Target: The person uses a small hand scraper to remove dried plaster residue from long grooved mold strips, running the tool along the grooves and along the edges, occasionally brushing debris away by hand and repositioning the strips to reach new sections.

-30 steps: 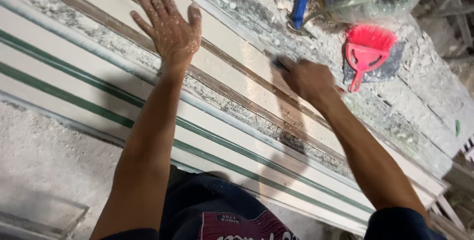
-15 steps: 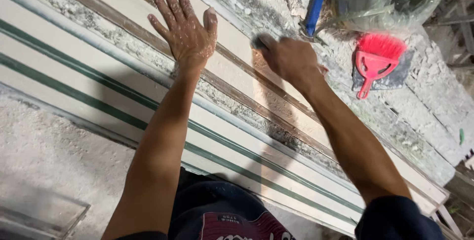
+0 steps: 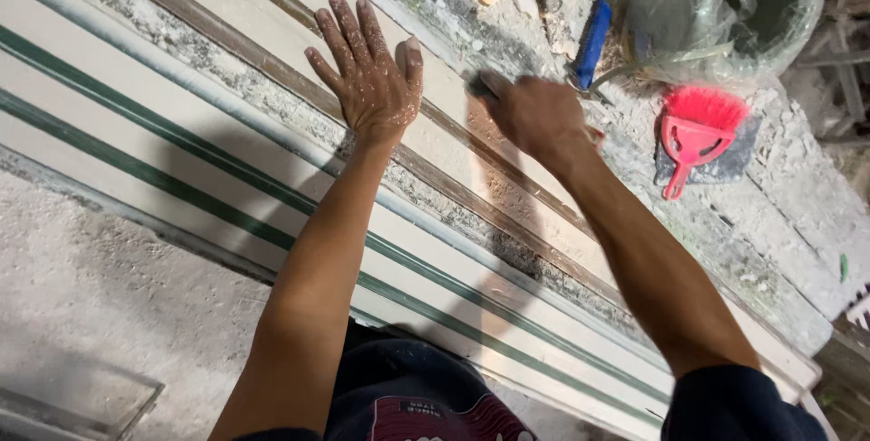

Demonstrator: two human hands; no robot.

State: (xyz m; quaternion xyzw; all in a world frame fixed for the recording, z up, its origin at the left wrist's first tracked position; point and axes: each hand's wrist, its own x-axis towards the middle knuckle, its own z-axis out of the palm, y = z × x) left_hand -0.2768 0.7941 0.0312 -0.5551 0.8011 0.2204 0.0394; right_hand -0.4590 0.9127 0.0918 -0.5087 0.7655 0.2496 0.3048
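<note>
Cream-coloured board (image 3: 290,15), long and narrow, runs slantwise across the dusty worktop (image 3: 743,223), edged with a brown strip and lying beside a pale panel with green stripes (image 3: 181,142). The left hand (image 3: 372,74) lies flat on the board, fingers spread wide and speckled with white dust, bearing down to steady it. The right hand (image 3: 535,115) is closed over a small dark thing pressed to the board's face; only its tip shows past the fingers, so it may be a sanding block or a scrap of abrasive, but that cannot be settled from this view. Just under and behind that hand the surface is rubbed to a tan, powdery patch, while the board under the left hand looks smooth and pale.

To do this rubbing well, the flat hand should stay close to the working hand so the board does not shift, and the strokes should follow the board's length with even pressure, kept off the brown strip.

Beyond the board lie a red hand brush (image 3: 693,128) on a grey dustpan, a blue-handled tool (image 3: 594,42) and a clear plastic bag (image 3: 716,10) bunched round something dark, all well apart from the left hand and nearer the right.
</note>
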